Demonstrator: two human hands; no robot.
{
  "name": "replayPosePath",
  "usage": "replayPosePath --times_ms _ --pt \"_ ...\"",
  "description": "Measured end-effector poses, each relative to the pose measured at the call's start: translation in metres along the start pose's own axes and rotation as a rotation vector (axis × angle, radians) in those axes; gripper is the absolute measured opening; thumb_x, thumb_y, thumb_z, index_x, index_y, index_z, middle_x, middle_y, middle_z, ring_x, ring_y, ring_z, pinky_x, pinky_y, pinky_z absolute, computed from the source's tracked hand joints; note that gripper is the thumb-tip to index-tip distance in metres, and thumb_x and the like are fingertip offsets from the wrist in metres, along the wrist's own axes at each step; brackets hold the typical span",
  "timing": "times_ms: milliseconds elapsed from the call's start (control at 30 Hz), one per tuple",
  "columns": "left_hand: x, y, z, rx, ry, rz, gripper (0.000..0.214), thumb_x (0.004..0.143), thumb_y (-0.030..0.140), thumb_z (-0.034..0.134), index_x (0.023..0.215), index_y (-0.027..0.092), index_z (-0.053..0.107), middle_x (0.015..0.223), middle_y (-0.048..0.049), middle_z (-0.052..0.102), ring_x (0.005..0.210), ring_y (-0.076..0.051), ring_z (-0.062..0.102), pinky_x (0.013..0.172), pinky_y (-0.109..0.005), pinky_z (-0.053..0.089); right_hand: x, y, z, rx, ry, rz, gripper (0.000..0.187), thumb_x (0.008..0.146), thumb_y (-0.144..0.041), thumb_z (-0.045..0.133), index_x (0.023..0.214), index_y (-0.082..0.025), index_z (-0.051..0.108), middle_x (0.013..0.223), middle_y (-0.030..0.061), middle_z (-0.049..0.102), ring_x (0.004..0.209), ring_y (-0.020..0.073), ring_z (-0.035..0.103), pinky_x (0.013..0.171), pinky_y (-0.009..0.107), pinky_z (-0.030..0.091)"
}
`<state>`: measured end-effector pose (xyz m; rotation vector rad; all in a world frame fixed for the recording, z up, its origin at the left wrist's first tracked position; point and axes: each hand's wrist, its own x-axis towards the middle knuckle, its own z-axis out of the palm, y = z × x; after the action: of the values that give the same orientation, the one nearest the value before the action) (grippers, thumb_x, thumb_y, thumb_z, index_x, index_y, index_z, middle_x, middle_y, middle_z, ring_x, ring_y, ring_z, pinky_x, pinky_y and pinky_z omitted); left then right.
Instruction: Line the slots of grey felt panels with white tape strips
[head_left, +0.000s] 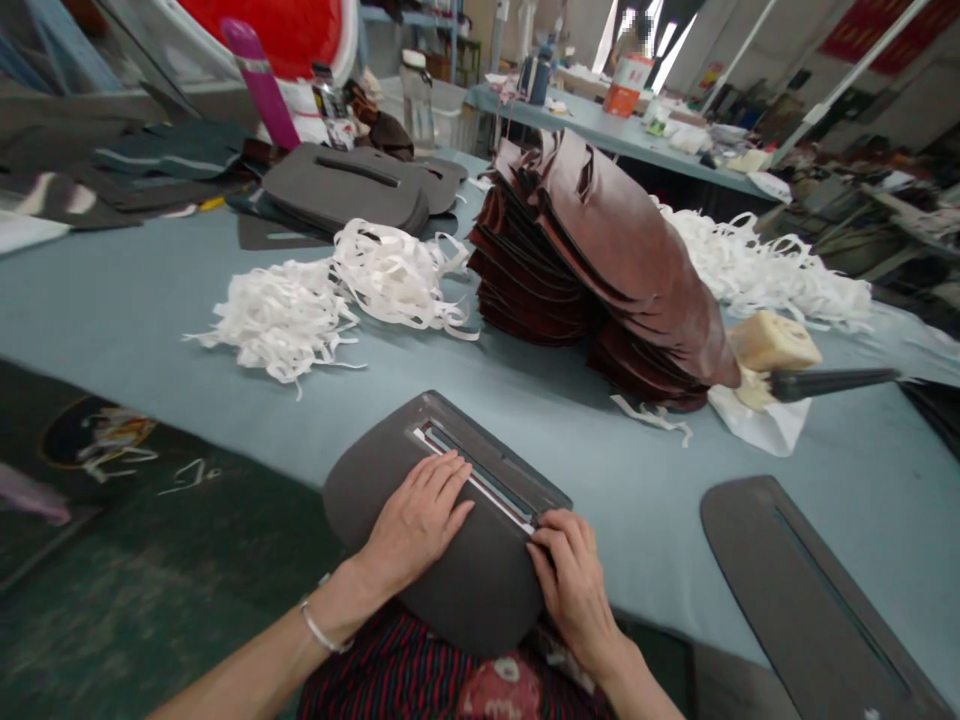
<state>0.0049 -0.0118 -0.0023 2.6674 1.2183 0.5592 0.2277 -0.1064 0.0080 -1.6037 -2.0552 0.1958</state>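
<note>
A dark grey rounded panel (480,580) hangs partly over the near table edge, towards my lap. Along its long slot runs a narrow white strip (499,497), with a dark red line showing beside it. My left hand (420,512) lies flat on the panel, fingers together and outstretched, fingertips on the strip. At the slot's right end, the bent fingers and thumb of my right hand (568,565) pinch the strip's end; the exact contact is partly hidden. A second grey slotted panel (802,590) lies on the table to the right.
Beyond the panel, white strips (281,318) lie in loose heaps on the blue table (247,390). A tall stack of brown leather pieces (622,250) leans at centre. Right of it are a brush (832,382) and a yellowish block (776,340). Grey panels (345,188) are piled behind.
</note>
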Motion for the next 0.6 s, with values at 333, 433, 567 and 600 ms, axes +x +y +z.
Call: replayPosePath --times_ms 333,433,567,600 --pt "-0.001 -0.009 0.000 -0.065 -0.044 0.024 0.042 0.090 0.028 0.048 0.131 0.016 0.047 0.132 -0.0114 0.052 0.129 -0.024 0.043 0.109 -0.045 0.039 -0.007 -0.003 0.016 -0.050 0.094 -0.073 0.024 0.091 -0.007 0.040 0.102 -0.019 0.057 0.105 0.0062 0.066 0.099 0.0206 0.055 0.088 0.039 0.037" --pt "-0.006 -0.004 -0.013 -0.090 -0.126 0.009 0.062 0.084 0.034 0.057 0.140 0.018 0.036 0.141 -0.0112 0.044 0.134 -0.027 0.035 0.112 -0.050 0.033 -0.006 0.005 0.017 -0.094 0.113 -0.148 0.025 0.089 -0.007 0.040 0.101 -0.020 0.058 0.099 0.0049 0.068 0.094 0.0197 0.057 0.087 0.038 0.037" --pt "-0.009 0.002 -0.029 -0.036 -0.130 -0.133 0.081 0.073 0.038 0.066 0.143 0.021 0.030 0.146 -0.0114 0.037 0.135 -0.031 0.030 0.113 -0.054 0.026 -0.003 0.028 0.018 -0.254 0.170 -0.189 0.020 0.085 -0.024 0.053 0.103 -0.021 0.060 0.103 0.0085 0.067 0.097 0.0254 0.059 0.084 0.040 0.041" --pt "-0.006 0.001 -0.031 -0.006 -0.100 -0.205 0.080 0.071 0.038 0.068 0.141 0.021 0.033 0.143 -0.0120 0.039 0.133 -0.032 0.032 0.111 -0.055 0.027 -0.003 0.032 0.020 -0.303 0.205 -0.178 0.024 0.084 -0.032 0.056 0.104 -0.020 0.061 0.104 0.0107 0.067 0.096 0.0279 0.060 0.081 0.041 0.041"
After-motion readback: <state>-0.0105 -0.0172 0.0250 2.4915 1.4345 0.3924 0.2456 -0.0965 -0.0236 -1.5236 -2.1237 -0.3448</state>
